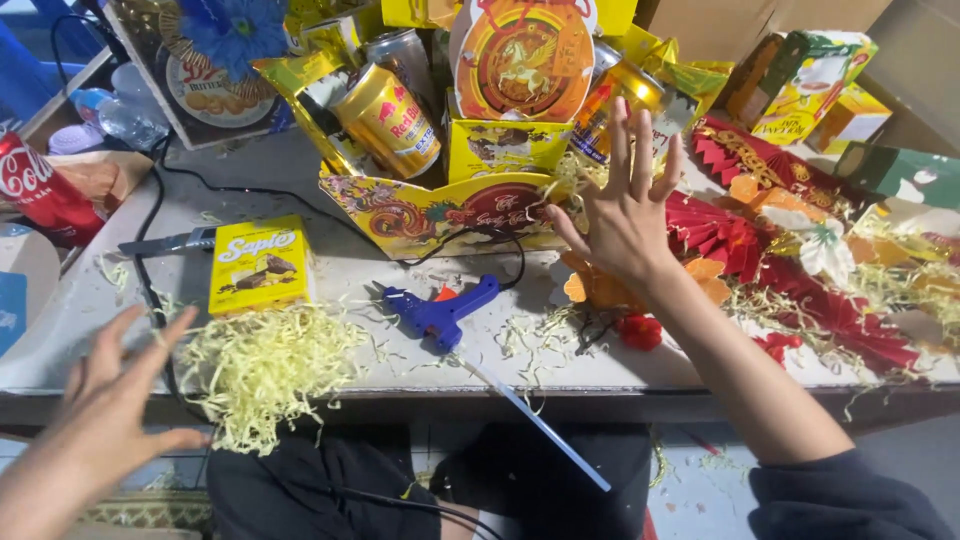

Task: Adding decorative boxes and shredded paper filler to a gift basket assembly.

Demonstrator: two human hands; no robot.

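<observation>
My right hand (622, 205) is raised with fingers spread, empty, just in front of the right side of a decorated yellow and red gift basket (440, 210) that holds gold drink cans (388, 118) and a round ornate box (524, 60). My left hand (112, 400) hovers open at the lower left, empty, beside a heap of yellow shredded paper (265, 365). A blue glue gun (440, 310) lies on the table between my hands, its black cord looping toward the basket. A yellow snack box (258, 264) lies flat above the shreds.
Red paper fans (740, 235) and artificial flowers (825, 245) lie at the right, with boxed goods (810, 85) behind. A red soda can (38, 185) stands far left. A biscuit tin with a blue flower (215, 60) sits at the back. A thin stick (535, 420) overhangs the table edge.
</observation>
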